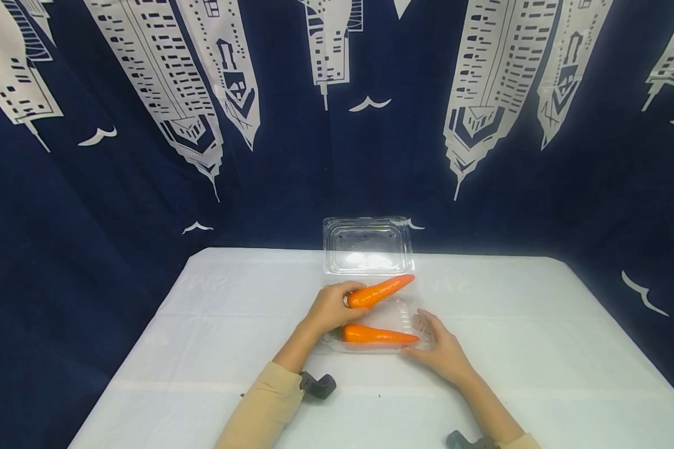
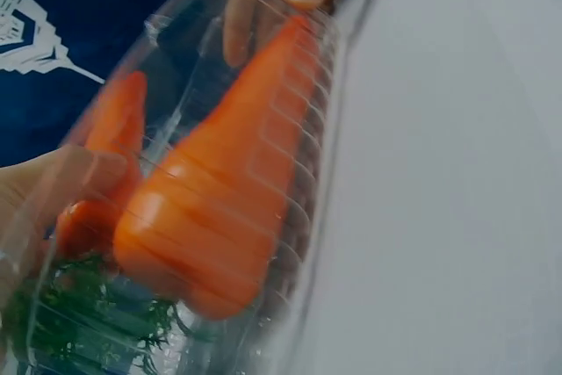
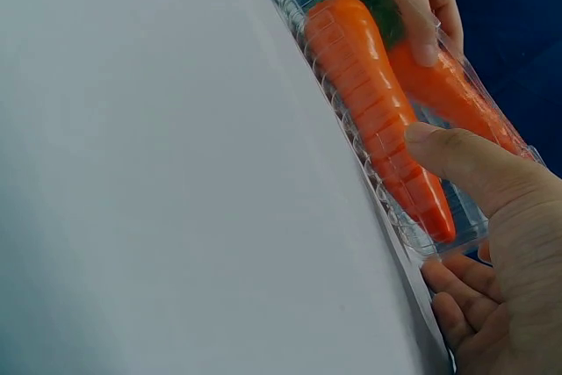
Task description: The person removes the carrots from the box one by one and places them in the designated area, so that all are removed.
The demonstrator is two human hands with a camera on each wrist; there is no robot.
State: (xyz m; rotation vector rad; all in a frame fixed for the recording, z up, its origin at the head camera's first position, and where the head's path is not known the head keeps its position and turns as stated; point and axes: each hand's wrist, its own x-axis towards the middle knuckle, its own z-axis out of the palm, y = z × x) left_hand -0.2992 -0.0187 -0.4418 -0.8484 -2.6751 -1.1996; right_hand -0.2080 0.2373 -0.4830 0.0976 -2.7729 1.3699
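Note:
A clear plastic clamshell container (image 1: 397, 316) lies on the table, its lid (image 1: 367, 259) raised at the far side. Inside, along the near wall, rests an orange carrot (image 1: 375, 335) with its tip to the right. My left hand (image 1: 330, 308) grips a second carrot (image 1: 383, 290) by its thick end, over the far part of the container, the tip slanting up and right. My right hand (image 1: 442, 354) holds the container's right end, thumb at the near corner. Green leafy tops (image 2: 97, 305) show through the plastic in the left wrist view.
A white cloth covers the table (image 1: 230, 324). Behind it hangs a dark blue curtain (image 1: 292, 181) printed with white buildings and birds. Dark wrist devices (image 1: 317, 386) are worn on both arms.

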